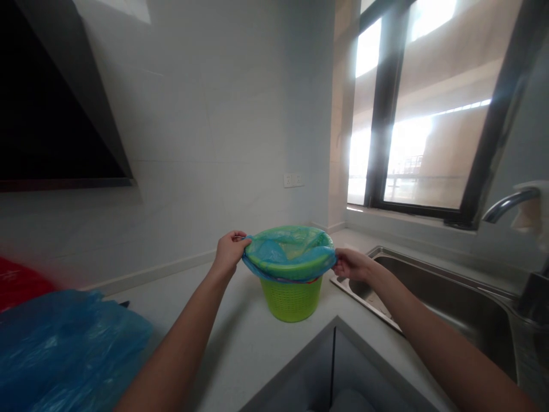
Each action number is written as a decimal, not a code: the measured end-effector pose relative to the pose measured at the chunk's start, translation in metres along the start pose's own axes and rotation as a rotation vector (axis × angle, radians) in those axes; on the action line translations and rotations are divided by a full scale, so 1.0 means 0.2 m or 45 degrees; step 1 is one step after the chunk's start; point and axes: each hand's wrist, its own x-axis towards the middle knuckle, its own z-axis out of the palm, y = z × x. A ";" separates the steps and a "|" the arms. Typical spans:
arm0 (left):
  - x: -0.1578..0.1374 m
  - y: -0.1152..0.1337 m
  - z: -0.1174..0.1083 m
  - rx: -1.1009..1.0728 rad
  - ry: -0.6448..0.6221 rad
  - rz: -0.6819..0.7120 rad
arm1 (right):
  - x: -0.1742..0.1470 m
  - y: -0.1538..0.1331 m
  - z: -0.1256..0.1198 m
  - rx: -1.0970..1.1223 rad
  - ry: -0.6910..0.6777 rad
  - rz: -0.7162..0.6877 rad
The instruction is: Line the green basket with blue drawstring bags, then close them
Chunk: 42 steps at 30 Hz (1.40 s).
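Observation:
A lime-green perforated plastic basket [292, 300] stands upright on the white counter in the corner. A thin blue plastic bag [274, 256] lines its inside and folds over the rim, hanging a little way down the outside. My left hand [231, 249] pinches the bag's edge at the left side of the rim. On the opposite side, my right hand [350, 264] has its fingers closed on the bag at the right of the rim. A bit of red shows below the fold near my right hand. The basket's bottom is hidden by the bag.
A stainless steel sink [446, 286] with a faucet [512, 205] lies to the right. At the left sit a crumpled blue plastic bag [64, 349] and something red [21, 280]. A dark range hood [51, 103] juts from the wall above. Grey cabinet fronts [309, 377] are below the counter edge.

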 end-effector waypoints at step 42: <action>-0.21 0.36 -0.07 0.768 -0.256 -0.008 | -0.14 -0.17 0.04 -0.754 0.663 -1.037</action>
